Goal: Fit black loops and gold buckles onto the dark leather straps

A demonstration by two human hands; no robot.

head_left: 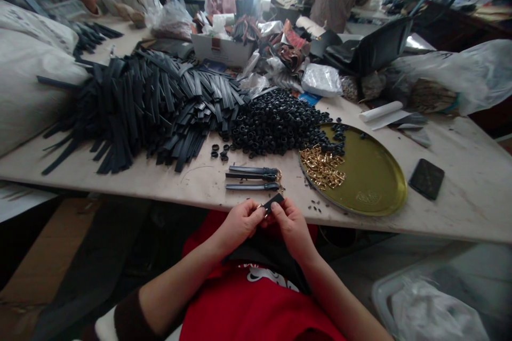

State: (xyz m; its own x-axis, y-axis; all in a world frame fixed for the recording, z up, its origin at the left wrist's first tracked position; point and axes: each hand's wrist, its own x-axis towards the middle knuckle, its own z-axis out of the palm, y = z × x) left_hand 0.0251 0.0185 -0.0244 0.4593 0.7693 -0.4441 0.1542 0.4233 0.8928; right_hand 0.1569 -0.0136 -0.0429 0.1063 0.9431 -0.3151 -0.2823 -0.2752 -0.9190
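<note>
Just off the table's front edge, both hands meet around a short black strap (274, 203). My left hand (242, 222) pinches its left end, where a gold buckle shows between the fingers. My right hand (290, 224) grips the strap with thumb on top. Behind the hands lie several finished-looking straps (250, 187) with gold buckles at their right ends. A large heap of long black strips (148, 101) spreads to the left. Small black loops (272, 122) are piled at the centre. Gold buckles (322, 167) lie on the left part of a round golden tray (376, 170).
A black phone (427, 178) lies right of the tray. Behind the heaps stand a white box (222, 51), scraps and plastic-wrapped bundles. A white sack (32, 74) borders the left side. Other people are across the table, at the back. Small dark bits lie near the front edge.
</note>
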